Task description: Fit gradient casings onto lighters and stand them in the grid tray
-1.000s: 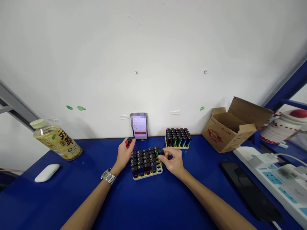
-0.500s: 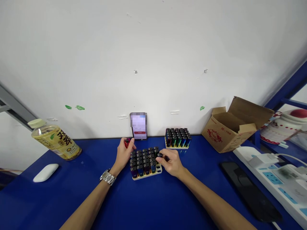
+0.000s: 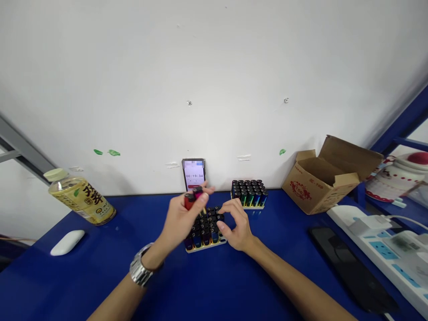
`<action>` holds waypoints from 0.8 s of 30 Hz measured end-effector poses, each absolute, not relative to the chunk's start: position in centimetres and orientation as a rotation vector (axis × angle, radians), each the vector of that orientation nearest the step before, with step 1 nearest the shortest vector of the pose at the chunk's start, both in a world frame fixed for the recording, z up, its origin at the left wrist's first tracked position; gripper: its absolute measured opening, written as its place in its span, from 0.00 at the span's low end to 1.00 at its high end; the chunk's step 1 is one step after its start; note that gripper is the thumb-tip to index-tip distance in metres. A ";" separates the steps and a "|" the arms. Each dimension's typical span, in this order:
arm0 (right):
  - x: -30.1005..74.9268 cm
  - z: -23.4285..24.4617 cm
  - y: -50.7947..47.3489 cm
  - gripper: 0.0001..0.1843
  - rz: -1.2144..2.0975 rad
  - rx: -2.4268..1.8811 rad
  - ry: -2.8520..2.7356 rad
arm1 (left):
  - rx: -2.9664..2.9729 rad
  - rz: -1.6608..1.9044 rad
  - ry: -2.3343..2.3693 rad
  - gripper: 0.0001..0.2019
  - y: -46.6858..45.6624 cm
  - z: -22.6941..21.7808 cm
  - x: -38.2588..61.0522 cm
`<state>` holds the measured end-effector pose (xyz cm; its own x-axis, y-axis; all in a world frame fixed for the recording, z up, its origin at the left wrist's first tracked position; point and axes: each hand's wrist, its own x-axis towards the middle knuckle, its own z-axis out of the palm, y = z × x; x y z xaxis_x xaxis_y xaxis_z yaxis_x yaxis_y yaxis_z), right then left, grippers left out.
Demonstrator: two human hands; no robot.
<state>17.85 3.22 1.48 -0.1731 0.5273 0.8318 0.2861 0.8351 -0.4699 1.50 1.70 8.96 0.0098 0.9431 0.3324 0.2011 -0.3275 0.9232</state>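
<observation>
My left hand (image 3: 182, 218), a metal watch on its wrist, is closed around a red lighter (image 3: 189, 201) and a purple-pink lighter (image 3: 198, 191), both with dark tops. It hangs over the left and back part of a pale tray (image 3: 207, 246) and hides some of what stands there. Rows of dark, shiny lighters (image 3: 206, 235) with black tops stand upright in this tray. At the tray's right side, my right hand (image 3: 238, 226) has its thumb and forefinger apart around a lighter's black top (image 3: 220, 217), apparently without gripping it.
A second tray of upright lighters (image 3: 249, 196) stands near the wall. A phone (image 3: 194, 173) leans there, showing a timer. An open cardboard box (image 3: 307, 185), a power strip (image 3: 384, 249) and a black phone (image 3: 347, 267) lie rightward. Leftward are a drink bottle (image 3: 83, 198) and a white mouse (image 3: 67, 243).
My left hand has risen and moved right over the tray, carrying the red and purple-pink lighters. My right thumb and forefinger have parted from the lighter at the tray's right side.
</observation>
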 end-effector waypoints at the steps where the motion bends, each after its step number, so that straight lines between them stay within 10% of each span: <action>1: 17.6 1.8 3.0 0.10 0.226 -0.620 -1.792 | 1.624 1.312 1.156 0.16 1.2 9.2 2.3; 24: 18.5 -0.3 4.6 0.08 0.590 -0.941 -1.654 | 1.243 1.311 1.266 0.18 0.8 7.6 2.3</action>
<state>18.46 4.61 -0.31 -0.0949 0.8225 0.5608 0.2825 0.5625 -0.7771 2.29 0.83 7.64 -0.0879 0.9935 0.0716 0.0368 -0.0686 0.9970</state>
